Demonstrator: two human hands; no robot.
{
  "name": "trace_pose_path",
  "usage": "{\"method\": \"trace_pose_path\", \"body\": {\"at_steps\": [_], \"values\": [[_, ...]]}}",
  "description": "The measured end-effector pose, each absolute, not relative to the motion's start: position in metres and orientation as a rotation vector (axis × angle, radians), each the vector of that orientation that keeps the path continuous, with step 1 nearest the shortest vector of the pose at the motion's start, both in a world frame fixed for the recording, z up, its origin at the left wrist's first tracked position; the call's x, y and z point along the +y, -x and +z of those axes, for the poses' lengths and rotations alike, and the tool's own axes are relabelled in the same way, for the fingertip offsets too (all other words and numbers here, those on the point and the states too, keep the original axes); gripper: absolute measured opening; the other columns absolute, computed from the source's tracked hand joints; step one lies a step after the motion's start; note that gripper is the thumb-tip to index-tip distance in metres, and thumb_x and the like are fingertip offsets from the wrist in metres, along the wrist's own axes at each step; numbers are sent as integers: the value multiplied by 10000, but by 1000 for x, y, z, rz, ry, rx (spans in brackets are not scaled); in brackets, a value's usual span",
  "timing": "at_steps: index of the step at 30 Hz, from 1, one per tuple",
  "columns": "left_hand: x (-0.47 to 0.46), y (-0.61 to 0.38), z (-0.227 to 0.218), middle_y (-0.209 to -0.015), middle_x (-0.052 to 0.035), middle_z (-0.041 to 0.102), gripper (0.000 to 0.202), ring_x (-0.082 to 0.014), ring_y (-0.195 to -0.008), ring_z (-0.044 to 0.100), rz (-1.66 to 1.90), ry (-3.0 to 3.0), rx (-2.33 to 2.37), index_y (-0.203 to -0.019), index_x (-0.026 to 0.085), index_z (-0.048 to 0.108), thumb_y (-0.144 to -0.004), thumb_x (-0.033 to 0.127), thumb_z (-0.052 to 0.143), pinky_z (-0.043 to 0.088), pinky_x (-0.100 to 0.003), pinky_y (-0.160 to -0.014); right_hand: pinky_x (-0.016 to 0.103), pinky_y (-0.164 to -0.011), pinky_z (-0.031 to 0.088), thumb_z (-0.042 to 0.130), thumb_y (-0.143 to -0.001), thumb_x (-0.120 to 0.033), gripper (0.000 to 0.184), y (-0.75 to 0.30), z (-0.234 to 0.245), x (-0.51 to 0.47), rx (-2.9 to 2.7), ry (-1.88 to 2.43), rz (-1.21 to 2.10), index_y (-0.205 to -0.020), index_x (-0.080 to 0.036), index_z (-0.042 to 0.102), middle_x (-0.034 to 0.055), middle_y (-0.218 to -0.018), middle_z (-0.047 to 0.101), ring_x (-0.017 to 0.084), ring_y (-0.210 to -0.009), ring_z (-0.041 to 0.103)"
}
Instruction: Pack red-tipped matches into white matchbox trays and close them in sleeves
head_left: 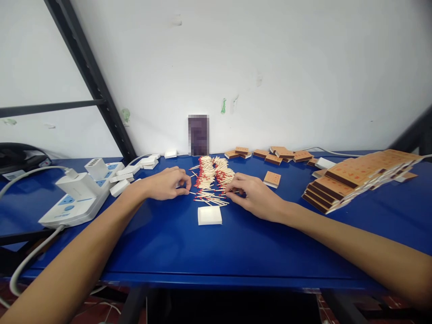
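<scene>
Left hand (168,183) and right hand (252,194) flank the match heap (213,177) mid-desk (168,245), fingertips pinched narrow on sticks; the white tray (209,215) sits close, within reach.

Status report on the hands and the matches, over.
Left hand on match pile, left edge; right hand on right edge; grips unclear. White box nearby, nothing blocking.

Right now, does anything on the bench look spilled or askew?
Yes. The matches lie loose in a heap on the blue table between the left hand and right hand, with a few strays askew at its near edge. On the right, the matchbox stack leans sideways, fanned out.
</scene>
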State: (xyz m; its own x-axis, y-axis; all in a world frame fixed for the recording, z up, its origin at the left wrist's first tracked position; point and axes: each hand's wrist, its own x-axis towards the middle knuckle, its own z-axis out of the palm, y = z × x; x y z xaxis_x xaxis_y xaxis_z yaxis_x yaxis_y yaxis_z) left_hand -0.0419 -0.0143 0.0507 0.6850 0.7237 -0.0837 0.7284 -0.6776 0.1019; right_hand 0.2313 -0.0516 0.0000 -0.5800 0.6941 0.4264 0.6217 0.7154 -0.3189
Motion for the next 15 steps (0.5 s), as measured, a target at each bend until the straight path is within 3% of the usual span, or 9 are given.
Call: {"method": "trace_pose_path", "body": {"at_steps": [9,15], "values": [[-22,37,58,-898,-53,613,219,-183,-848,530,120,-2781,1098,-878,171,637,-892,328,484,393,-302,-764,294,-688,405,490,-935,-231,171,-231,-4,-48,-2493,956,201,-810,-184,598,43,-818,612,162,-760,536],[-35,11,48,-827,-19,610,230,-142,-737,522,304,-2746,925,-843,176,613,-914,352,484,383,-272,-695,261,-596,390,524,-819,-140,118,-243,14,-58,-2394,1066,302,-721,-202,547,-18,-663,627,124,-588,554]]}}
